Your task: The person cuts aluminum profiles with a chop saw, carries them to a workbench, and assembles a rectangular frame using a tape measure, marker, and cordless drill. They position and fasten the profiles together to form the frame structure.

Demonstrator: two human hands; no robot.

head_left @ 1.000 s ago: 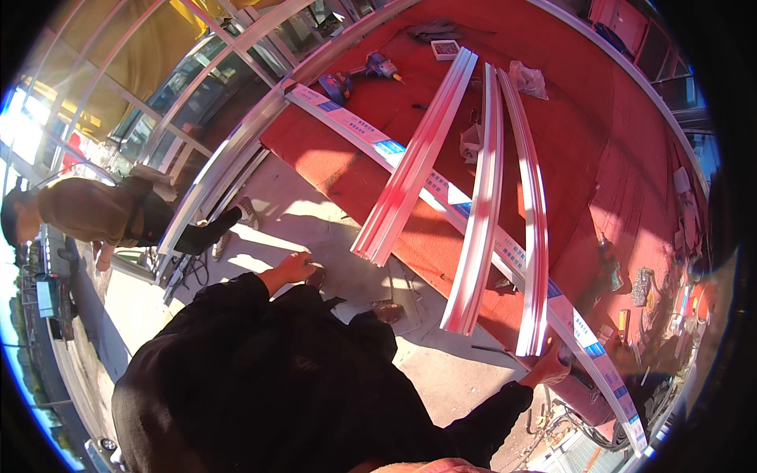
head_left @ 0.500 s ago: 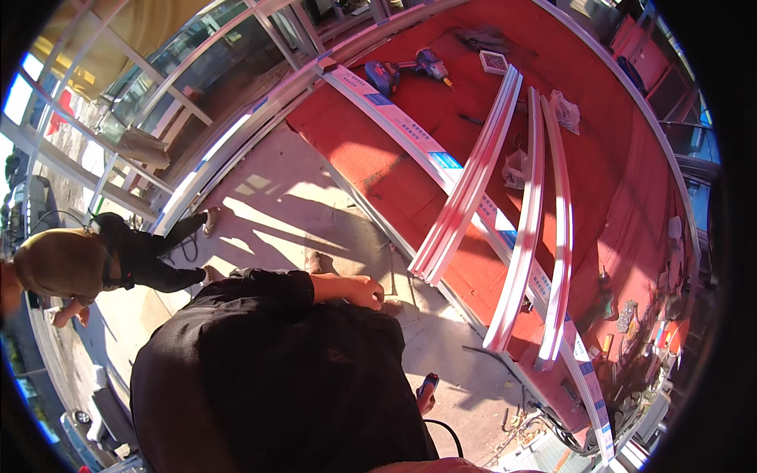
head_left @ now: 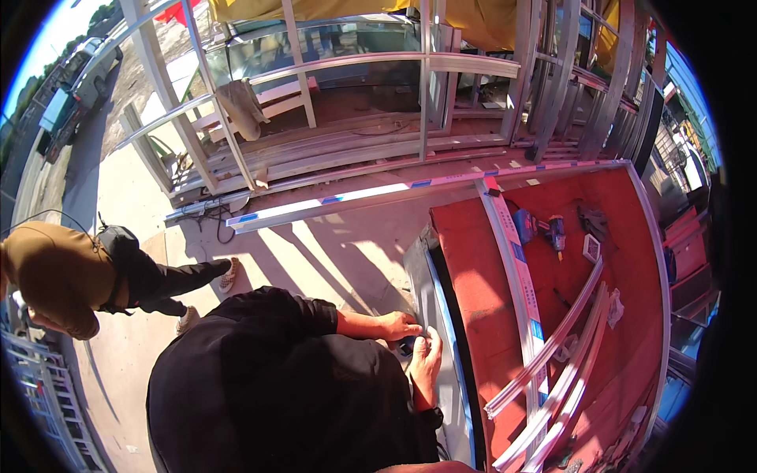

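Note:
Close in front of my body, my left hand (head_left: 400, 325) and my right hand (head_left: 426, 363) come together, fingers curled and nearly touching. Between them sits a small dark-blue object (head_left: 408, 344), mostly covered by the fingers; its kind is too small to make out. My right hand is closed around its side. The left fingers are pinched just above it, and whatever they hold is hidden. Right beside my hands runs the grey side panel with a blue edge (head_left: 445, 315) of the red-topped table (head_left: 465, 276).
Several pale metal profiles (head_left: 544, 378) lie across the red top, some over its near edge. A cordless drill (head_left: 556, 232) and a small white box (head_left: 591, 248) rest farther back. One long profile (head_left: 355, 195) juts out leftward. Another person (head_left: 59, 272) is at left.
My view has swung left, showing more frames and the long profile. My right hand, holding the dark-blue object, has come up to meet my left hand. The person at left remains nearby.

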